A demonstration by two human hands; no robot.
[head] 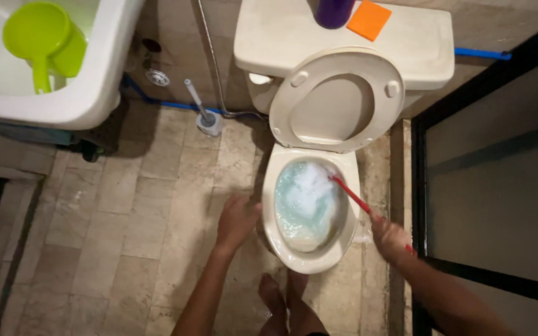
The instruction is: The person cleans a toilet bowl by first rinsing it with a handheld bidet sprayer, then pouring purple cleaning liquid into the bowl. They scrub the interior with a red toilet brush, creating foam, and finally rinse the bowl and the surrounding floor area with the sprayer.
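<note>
A small tiled bathroom surrounds the toilet bowl [309, 208]: left of it a white basin [88, 93] holding a green dipper [45, 37], and a spare brush [203, 115] on the floor [126, 205]. The left hand [236, 219] hovers spread and empty beside the bowl's rim. The right hand [390, 239] is clamped on a red brush handle [351, 195] reaching into foamy blue water, which brisk scrubbing could splash onto the bare feet [284, 298] below, leaving slippery tiles.

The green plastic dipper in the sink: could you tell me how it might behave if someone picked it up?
The green dipper looks like thin plastic, so probably light and fairly stiff. Its long handle should give an easy grip. Lying on its side in the white sink, it may rock or roll if nudged.
</note>
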